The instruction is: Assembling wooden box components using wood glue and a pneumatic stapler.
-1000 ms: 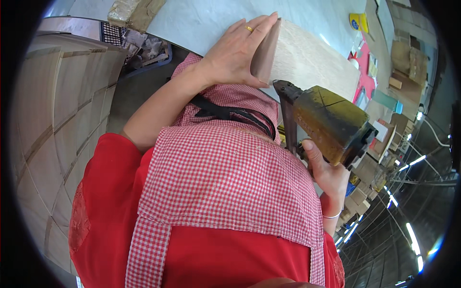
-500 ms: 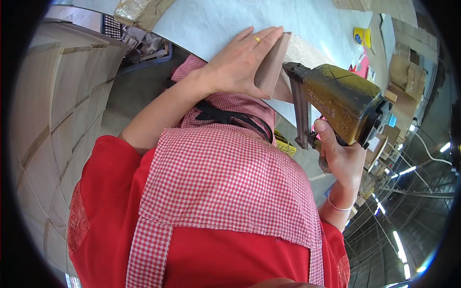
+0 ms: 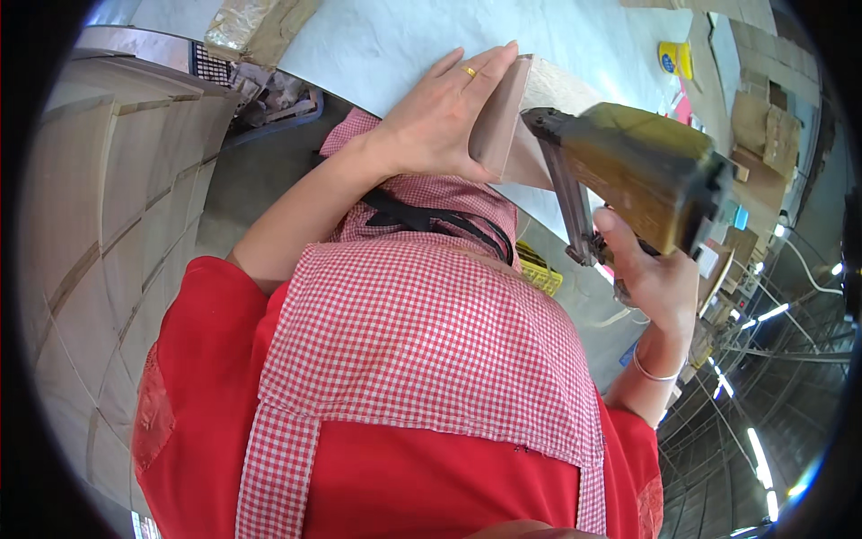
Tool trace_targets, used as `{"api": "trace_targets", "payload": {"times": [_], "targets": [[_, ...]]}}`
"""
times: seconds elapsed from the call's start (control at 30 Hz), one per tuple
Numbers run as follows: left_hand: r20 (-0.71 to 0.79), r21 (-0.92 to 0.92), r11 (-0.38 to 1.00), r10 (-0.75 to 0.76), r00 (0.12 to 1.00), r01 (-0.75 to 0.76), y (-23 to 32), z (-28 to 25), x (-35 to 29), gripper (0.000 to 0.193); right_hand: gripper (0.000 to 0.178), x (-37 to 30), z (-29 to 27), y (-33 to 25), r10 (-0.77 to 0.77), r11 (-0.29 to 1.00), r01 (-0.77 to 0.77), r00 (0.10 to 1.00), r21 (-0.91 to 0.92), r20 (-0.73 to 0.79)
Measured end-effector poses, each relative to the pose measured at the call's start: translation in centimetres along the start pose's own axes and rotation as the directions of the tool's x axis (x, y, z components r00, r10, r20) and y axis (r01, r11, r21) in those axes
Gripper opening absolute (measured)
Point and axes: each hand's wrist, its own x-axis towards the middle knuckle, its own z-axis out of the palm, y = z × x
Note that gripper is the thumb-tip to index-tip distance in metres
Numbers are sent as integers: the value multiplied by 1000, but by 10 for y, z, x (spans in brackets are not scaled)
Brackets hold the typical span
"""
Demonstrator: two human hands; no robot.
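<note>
A pale wooden box (image 3: 502,126) stands at the near edge of the light work table. My left hand (image 3: 442,121), a gold ring on one finger, spans the box's left side with its fingers along the far part and its thumb at the near corner. My right hand (image 3: 660,278) is closed round the handle of a worn yellow-brown nail gun (image 3: 633,148), whose handle is mostly hidden. The gun's dark nose (image 3: 543,124) points left, at or just above the box's right part; whether it touches I cannot tell.
On the table (image 3: 395,45) lie a wrapped bundle (image 3: 256,27) at the far left and a yellow tub (image 3: 675,60) at the far right. Stacked wooden panels (image 3: 99,234) rise on my left. A blue crate (image 3: 287,117) of scraps and a yellow crate (image 3: 540,268) sit lower down.
My right hand has shifted slightly right, and the nail gun is blurred by motion. My left hand and the box stay together, a little further left in view.
</note>
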Motion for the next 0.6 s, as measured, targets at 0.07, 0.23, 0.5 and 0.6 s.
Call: {"api": "trace_targets", "payload": {"times": [0.07,0.23,0.5,0.6], "targets": [[6,3,1000,-17,1000,17,1,-1,1,130,22,-7,-7,-1,115,992,-111,990,58,-84],[45,-104,986,-124,991,128,12,-9,1,131,22,-33,-43,35,373,927,-311,827,212,-421],[343,-841,156,-587,733,518,44,-73,-9,104,43,-89,-58,249,101,919,-312,776,-241,-623],[680,-684,-576,-282,677,447,48,-93,-27,90,55,-92,-42,323,-39,783,-377,764,-495,-644]]}}
